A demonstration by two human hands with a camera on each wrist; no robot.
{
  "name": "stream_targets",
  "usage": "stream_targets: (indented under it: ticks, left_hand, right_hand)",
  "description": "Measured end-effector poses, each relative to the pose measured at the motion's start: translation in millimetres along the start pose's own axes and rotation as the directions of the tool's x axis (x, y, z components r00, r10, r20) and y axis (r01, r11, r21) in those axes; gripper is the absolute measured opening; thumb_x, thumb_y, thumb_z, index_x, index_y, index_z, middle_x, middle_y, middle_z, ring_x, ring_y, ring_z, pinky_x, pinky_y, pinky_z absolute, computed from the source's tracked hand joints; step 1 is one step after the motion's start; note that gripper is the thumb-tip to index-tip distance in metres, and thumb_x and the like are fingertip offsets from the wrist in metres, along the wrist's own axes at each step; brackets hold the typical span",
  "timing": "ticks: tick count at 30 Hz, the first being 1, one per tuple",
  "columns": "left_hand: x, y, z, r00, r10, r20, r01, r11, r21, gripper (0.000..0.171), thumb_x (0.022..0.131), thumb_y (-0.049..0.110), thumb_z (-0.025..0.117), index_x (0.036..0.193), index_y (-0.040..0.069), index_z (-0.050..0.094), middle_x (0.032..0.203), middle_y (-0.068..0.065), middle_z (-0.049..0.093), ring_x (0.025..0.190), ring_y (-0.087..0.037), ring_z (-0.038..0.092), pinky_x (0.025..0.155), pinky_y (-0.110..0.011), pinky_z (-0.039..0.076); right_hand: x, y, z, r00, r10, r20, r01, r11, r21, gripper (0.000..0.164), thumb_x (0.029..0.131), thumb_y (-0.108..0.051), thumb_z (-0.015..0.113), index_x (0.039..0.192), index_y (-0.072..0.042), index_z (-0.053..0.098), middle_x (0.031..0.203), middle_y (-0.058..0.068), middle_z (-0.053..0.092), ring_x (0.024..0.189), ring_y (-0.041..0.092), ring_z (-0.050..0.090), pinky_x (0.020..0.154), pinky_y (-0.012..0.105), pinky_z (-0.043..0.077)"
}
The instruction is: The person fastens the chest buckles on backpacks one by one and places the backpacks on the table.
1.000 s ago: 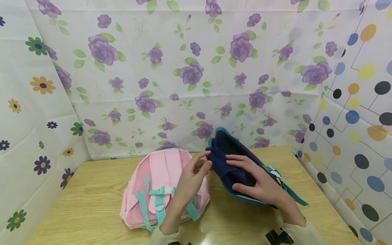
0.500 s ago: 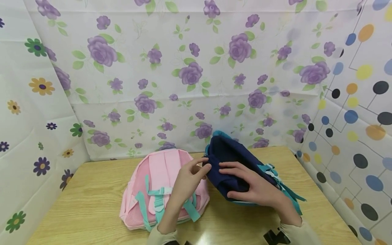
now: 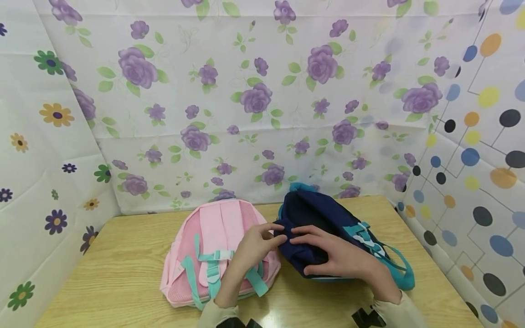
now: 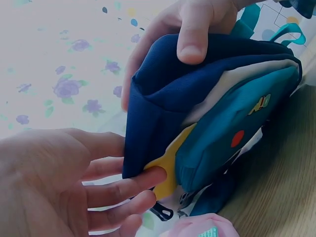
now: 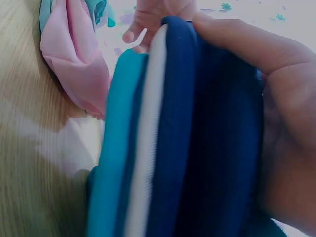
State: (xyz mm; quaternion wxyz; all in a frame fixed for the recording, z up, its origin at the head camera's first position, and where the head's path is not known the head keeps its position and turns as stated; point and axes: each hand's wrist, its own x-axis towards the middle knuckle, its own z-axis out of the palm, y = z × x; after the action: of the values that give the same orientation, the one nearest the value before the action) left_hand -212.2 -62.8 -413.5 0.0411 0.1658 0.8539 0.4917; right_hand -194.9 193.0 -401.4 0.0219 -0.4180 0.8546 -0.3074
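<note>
A navy and teal backpack (image 3: 324, 205) stands tilted at the right of the table, its mouth gaping and its teal straps trailing right. My left hand (image 3: 253, 249) pinches its left edge; in the left wrist view the fingers lie over a yellow patch beside the navy cloth. The right hand (image 3: 336, 257) grips the bag's navy side, its thumb (image 4: 192, 47) on the near face and other fingers behind. A teal front pocket (image 4: 222, 123) carries a small badge and a red dot. The inside of the bag is dark.
A pink backpack (image 3: 221, 223) with mint straps lies on the wooden table (image 3: 110, 259), just left of the navy one and partly behind the left forearm. Patterned cloth (image 3: 229, 91) hangs behind the table and at both sides.
The navy backpack's top has sunk lower, and its straps have swung into fuller view at the right. Both hands have moved down slightly with it and closer together. The pink backpack stays put.
</note>
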Motion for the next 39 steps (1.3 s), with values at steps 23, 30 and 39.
stream_targets:
  ticks: [23,30,39]
  left_hand:
    - [1.6,-7.7,4.4,0.998,-0.068,0.006,0.066,0.987,0.145,0.041,0.088,0.036,0.074,0.125,0.018,0.067,0.084,0.002,0.072,0.064,-0.010,0.059,0.057,-0.029,0.045]
    - [2.7,-10.3,9.2,0.995,-0.097,0.012,0.093,0.978,0.189,0.044,0.086,0.033,0.076,0.125,0.015,0.066,0.084,0.002,0.071,0.065,-0.011,0.058,0.058,-0.031,0.044]
    - [6.3,-14.1,29.7,0.998,-0.061,-0.034,0.069,0.947,0.314,0.043,0.083,0.034,0.078,0.121,0.015,0.067,0.078,0.009,0.067,0.053,-0.005,0.057,0.061,-0.028,0.047]
  right_hand:
    - [-28,5,-42,0.993,0.032,-0.110,-0.034,0.999,-0.014,0.042,0.096,-0.027,0.066,0.137,-0.030,0.056,0.141,-0.001,0.055,0.127,0.017,0.055,0.095,0.037,0.053]
    - [-49,17,-64,0.973,0.100,-0.206,-0.111,0.993,-0.038,0.039,0.096,-0.021,0.066,0.134,-0.030,0.058,0.133,-0.008,0.061,0.122,0.008,0.057,0.094,0.025,0.051]
    - [-67,30,-78,0.953,0.127,-0.276,-0.154,0.985,-0.078,0.039,0.096,-0.016,0.066,0.132,-0.030,0.060,0.124,-0.012,0.065,0.110,0.002,0.060,0.091,0.020,0.050]
